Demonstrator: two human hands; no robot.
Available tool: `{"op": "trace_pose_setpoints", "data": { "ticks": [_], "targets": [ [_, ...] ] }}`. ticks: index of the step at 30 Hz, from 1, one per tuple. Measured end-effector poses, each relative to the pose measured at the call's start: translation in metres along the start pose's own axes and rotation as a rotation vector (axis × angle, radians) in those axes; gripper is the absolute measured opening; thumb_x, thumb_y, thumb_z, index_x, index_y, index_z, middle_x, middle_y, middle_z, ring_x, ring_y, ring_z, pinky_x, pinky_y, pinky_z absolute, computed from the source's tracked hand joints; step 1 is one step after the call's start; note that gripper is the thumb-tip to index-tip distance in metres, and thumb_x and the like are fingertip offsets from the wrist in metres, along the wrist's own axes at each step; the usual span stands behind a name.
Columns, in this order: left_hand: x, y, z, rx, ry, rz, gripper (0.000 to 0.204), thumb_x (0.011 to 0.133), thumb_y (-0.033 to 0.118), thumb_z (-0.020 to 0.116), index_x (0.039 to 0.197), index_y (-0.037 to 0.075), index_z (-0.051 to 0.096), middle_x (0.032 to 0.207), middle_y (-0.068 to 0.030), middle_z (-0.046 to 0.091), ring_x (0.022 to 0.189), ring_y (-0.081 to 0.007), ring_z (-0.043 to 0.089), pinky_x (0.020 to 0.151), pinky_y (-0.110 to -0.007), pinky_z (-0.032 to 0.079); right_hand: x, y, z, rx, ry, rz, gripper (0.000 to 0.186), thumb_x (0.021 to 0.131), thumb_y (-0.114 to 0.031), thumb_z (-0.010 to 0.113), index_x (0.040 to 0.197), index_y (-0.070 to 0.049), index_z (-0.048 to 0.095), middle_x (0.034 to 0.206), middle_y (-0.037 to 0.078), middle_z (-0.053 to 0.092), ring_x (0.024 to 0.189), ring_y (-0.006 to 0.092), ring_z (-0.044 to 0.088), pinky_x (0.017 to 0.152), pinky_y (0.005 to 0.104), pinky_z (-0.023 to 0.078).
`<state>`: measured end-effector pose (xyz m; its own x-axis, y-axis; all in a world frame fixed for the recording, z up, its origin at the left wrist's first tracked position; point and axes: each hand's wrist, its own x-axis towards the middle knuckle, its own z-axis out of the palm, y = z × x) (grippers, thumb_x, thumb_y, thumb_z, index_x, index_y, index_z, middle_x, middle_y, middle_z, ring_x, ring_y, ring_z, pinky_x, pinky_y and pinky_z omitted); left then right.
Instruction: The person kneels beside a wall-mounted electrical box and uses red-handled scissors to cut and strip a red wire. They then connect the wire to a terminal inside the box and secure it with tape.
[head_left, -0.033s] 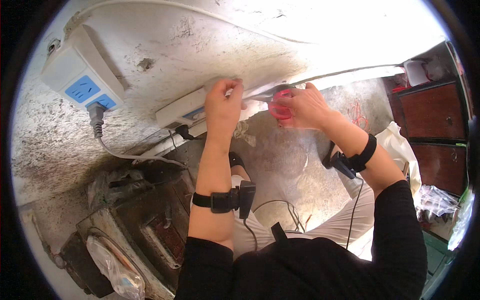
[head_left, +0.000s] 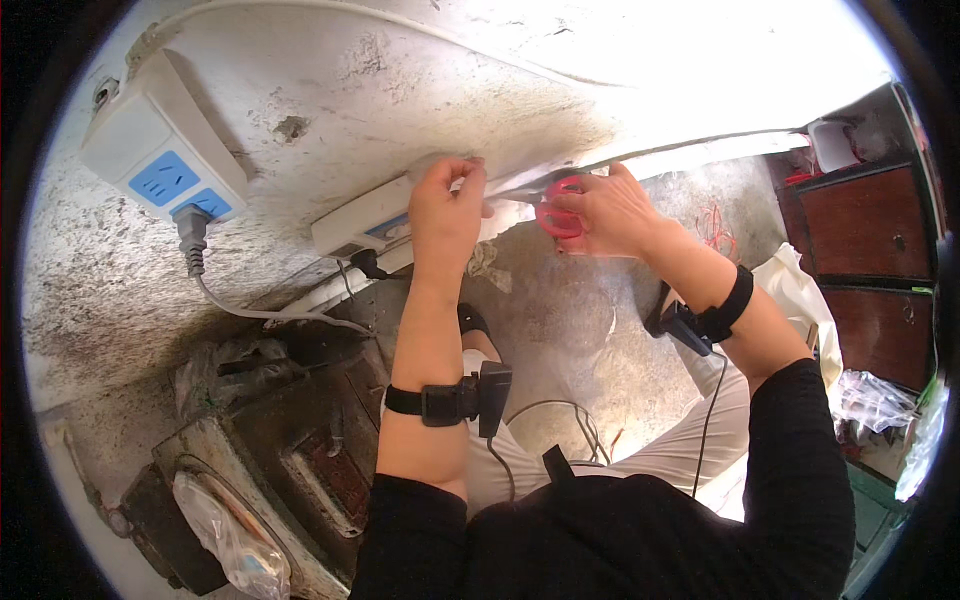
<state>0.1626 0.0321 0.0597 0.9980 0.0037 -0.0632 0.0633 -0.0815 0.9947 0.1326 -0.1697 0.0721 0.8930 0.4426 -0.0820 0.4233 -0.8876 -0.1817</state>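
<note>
The person's left hand (head_left: 447, 215) is raised to the wall, its fingers (head_left: 468, 172) pinched shut on the near end of a thin pale strip (head_left: 520, 188) that looks like tape. The right hand (head_left: 612, 210) sits just beside it, to the right, fingers (head_left: 580, 195) curled closed around a red tape roll (head_left: 556, 218). The strip runs nearly level from the left fingers across to the roll, so its long axis lies along the wall, left to right, and the two hands hold its opposite ends. The roll is touching the right fingers and only a short way from the left ones. Just beneath the left fingers a white power strip (head_left: 360, 222) lies against the wall, tilted along the same line. A second white socket block with blue faces (head_left: 165, 160) is fixed well to the left, its grey plug and cable (head_left: 200, 262) hanging below it.
</note>
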Motion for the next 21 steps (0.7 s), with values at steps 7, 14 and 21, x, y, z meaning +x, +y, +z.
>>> {"op": "trace_pose_setpoints", "data": {
  "ticks": [7, 14, 21],
  "targets": [
    [0.001, 0.0, -0.001, 0.025, 0.045, -0.027, 0.02, 0.084, 0.017, 0.059, 0.085, -0.003, 0.059, 0.075, -0.0063, 0.061, 0.054, -0.0136, 0.06, 0.052, -0.025, 0.043, 0.012, 0.001, 0.006, -0.104, -0.008, -0.122, 0.018, 0.07, -0.034, 0.061, 0.087, -0.029, 0.066, 0.084, -0.004, 0.063, 0.08, 0.0137, 0.059, 0.071, 0.0344, 0.035],
    [0.001, 0.001, 0.0, 0.008, 0.041, -0.034, 0.02, 0.084, 0.017, 0.059, 0.085, -0.002, 0.058, 0.074, -0.0063, 0.061, 0.056, -0.0135, 0.061, 0.053, -0.025, 0.044, 0.018, 0.0, 0.01, -0.123, -0.084, -0.085, 0.022, 0.07, -0.035, 0.062, 0.09, -0.028, 0.066, 0.083, -0.003, 0.064, 0.081, 0.0139, 0.059, 0.074, 0.034, 0.035],
    [0.0, 0.0, -0.002, 0.073, 0.041, -0.06, 0.02, 0.084, 0.019, 0.062, 0.084, -0.001, 0.059, 0.074, -0.0052, 0.061, 0.06, -0.0125, 0.058, 0.058, -0.024, 0.042, 0.021, 0.001, 0.014, -0.127, -0.067, -0.099, 0.021, 0.071, -0.034, 0.061, 0.09, -0.028, 0.067, 0.086, -0.003, 0.064, 0.083, 0.014, 0.059, 0.076, 0.0345, 0.036]
  ]
}}
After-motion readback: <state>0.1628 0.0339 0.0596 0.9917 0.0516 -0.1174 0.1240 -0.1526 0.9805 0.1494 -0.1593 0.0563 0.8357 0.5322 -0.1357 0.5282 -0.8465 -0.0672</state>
